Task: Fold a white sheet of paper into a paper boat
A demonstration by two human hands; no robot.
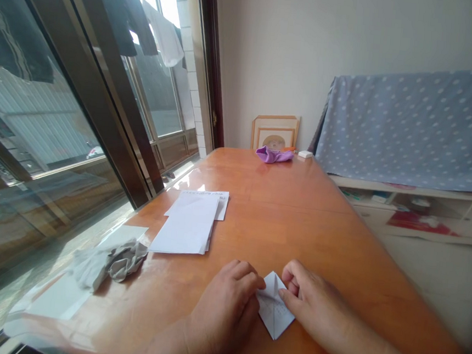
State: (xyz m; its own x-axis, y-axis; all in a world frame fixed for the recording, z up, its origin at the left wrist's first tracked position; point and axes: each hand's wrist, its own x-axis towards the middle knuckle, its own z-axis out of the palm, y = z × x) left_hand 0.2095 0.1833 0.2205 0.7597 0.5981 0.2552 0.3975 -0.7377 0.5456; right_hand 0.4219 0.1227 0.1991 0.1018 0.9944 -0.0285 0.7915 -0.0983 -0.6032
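A small white sheet of paper (276,324), folded into a diamond with creases meeting at its middle, lies on the wooden table in front of me. My left hand (231,300) has its fingers curled at the paper's left corner, gripping that edge. From the other side, my right hand (308,296) is closed, its thumb pressed on the paper near the right edge and its fingers bent in. Faint marks show on the lower right part of the paper. The fingertips of my left hand are partly hidden.
On the glossy table (256,231), a stack of white sheets (188,225) lies to the left. Closer to the window is a crumpled grey cloth (125,261). A purple cloth (274,155) and a small white box (304,154) are at the far end.
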